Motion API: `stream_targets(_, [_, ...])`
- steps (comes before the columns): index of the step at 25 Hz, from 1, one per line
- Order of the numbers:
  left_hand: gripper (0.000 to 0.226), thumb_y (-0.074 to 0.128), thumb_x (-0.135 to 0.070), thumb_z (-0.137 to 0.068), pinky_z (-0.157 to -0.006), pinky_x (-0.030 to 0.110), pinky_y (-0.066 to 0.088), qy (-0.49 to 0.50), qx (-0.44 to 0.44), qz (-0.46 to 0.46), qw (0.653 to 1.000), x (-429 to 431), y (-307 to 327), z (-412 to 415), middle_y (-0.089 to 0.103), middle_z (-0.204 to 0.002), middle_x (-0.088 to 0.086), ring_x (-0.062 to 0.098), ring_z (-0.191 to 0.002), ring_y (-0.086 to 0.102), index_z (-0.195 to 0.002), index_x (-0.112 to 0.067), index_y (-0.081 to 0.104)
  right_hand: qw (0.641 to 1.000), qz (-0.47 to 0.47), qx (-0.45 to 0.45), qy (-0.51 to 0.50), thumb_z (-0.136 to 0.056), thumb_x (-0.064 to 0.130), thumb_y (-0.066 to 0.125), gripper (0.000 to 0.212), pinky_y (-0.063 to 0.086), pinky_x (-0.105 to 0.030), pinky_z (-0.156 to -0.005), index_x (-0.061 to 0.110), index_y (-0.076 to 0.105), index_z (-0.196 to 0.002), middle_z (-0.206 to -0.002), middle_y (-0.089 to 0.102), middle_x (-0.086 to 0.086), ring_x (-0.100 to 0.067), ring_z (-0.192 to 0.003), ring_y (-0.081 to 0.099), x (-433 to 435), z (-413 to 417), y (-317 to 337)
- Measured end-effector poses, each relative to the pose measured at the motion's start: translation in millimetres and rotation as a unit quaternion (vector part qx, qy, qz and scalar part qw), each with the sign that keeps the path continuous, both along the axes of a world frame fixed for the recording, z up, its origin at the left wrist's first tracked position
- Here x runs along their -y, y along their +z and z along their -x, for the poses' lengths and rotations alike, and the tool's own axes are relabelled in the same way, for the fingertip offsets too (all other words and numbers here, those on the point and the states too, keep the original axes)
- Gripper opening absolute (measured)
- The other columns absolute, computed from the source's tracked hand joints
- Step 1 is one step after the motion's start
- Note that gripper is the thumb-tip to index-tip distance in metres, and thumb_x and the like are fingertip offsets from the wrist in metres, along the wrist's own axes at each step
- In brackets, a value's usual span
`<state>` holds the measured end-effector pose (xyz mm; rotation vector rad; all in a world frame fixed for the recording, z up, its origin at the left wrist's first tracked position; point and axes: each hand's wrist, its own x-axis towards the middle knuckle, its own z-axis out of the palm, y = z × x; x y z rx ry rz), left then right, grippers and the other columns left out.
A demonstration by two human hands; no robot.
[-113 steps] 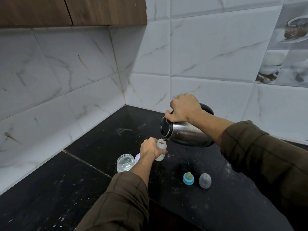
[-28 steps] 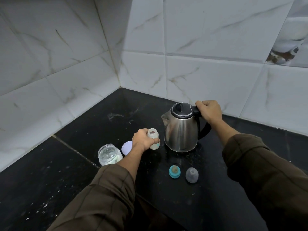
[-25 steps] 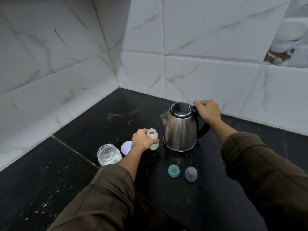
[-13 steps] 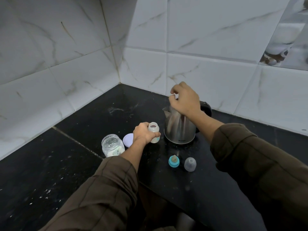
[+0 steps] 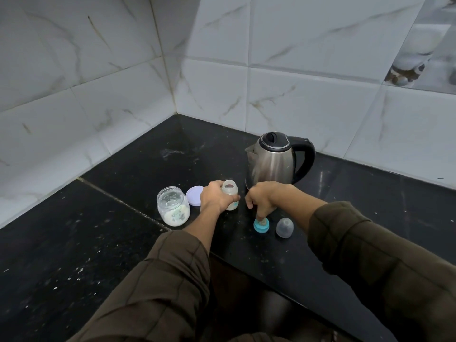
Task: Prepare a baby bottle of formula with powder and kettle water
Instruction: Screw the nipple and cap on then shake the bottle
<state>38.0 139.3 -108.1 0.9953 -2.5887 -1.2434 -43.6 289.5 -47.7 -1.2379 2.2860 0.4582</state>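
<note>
The baby bottle (image 5: 230,195) stands upright and uncapped on the black counter (image 5: 370,193), near the middle, with the left hand (image 5: 216,199) wrapped round its body to steady it. How full it is cannot be read past the fingers. Just behind it to the right the kettle (image 5: 276,159) stands upright with its lid down and nobody touching it, so the pouring looks finished. To the left, the powder jar (image 5: 173,206) is open and partly full, its lilac lid (image 5: 193,196) lying flat beside it, which suggests the powder step is also done, though no powder can be made out in the bottle. The right hand (image 5: 262,197) reaches down with curled fingertips that appear to pinch the top of the teal teat ring (image 5: 261,226) on the counter. The clear cap (image 5: 284,227) lies just right of it, untouched. Judging by this, fitting the teat, shaking and capping are left.
</note>
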Motion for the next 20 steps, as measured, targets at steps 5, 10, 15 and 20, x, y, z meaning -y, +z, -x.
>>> stream_targets(5, [0.056,0.092,-0.040,-0.069,-0.092,0.041,0.056,-0.002,0.003,0.007,1.000,-1,-10,-3,0.076,-0.105,0.002,0.024,-0.105,0.069,-0.119,-0.021,0.072,0.998,-0.051,0.005,0.039,-0.078,0.029,0.087,0.059,0.056,-0.038,-0.086,0.024,0.060,-0.130,-0.119,0.062,-0.003,-0.024,-0.103,0.063,-2,-4,-16])
stream_targets(10, [0.061,0.092,-0.043,-0.069,-0.093,0.041,0.055,-0.007,0.001,0.013,1.000,0,-12,-2,0.076,-0.108,0.002,0.025,-0.107,0.068,-0.121,-0.020,0.071,0.993,-0.074,-0.019,0.089,-0.080,0.026,0.085,0.056,0.057,-0.041,-0.089,0.021,0.060,-0.129,-0.125,0.061,-0.006,-0.025,-0.108,0.062,-4,-7,-34])
stream_targets(15, [0.066,0.095,-0.043,-0.065,-0.095,0.040,0.054,-0.010,0.004,-0.020,1.000,3,-11,-2,0.075,-0.107,-0.001,0.023,-0.108,0.067,-0.121,-0.022,0.069,0.998,-0.009,-0.034,0.046,-0.078,0.036,0.082,0.046,0.054,-0.037,-0.076,0.023,0.064,-0.118,-0.109,0.065,-0.002,-0.024,-0.096,0.064,-2,7,-11])
stream_targets(20, [0.074,0.098,-0.045,-0.058,-0.095,0.043,0.057,-0.029,0.009,-0.033,0.999,8,-9,-4,0.075,-0.106,-0.005,0.020,-0.105,0.069,-0.123,-0.025,0.068,0.974,0.207,-0.079,-0.053,-0.072,0.043,0.082,0.043,0.051,-0.033,-0.078,0.025,0.068,-0.108,-0.100,0.065,0.003,-0.024,-0.097,0.064,21,24,36])
